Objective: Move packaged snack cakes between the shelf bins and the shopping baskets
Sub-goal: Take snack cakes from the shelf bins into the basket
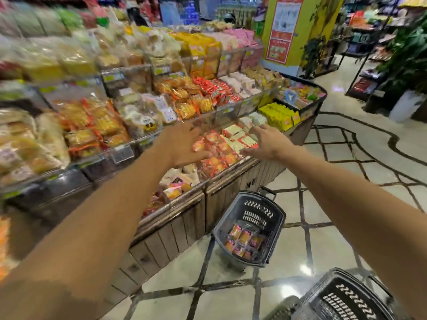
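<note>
Orange-wrapped snack cakes (pixel 216 155) fill a bin on the lowest shelf tier. My left hand (pixel 182 144) hovers just left of that bin, fingers spread and holding nothing. My right hand (pixel 265 142) reaches over the neighbouring bin of white and red packets (pixel 240 137), fingers straight, also holding nothing. On the floor below stands a black shopping basket (pixel 275 215) with several packaged snack cakes (pixel 242 241) inside. A second black basket (pixel 342 299) shows at the bottom right; its contents are hidden.
Tiered shelf bins (pixel 129 155) of mixed packaged snacks run from left to far right, with clear front panels. A wooden slatted base (pixel 175 229) sits beneath. Yellow boxes (pixel 279 115) lie at the shelf end. A tiled aisle (pixel 346 181) and a yellow pillar (pixel 298 31) lie beyond.
</note>
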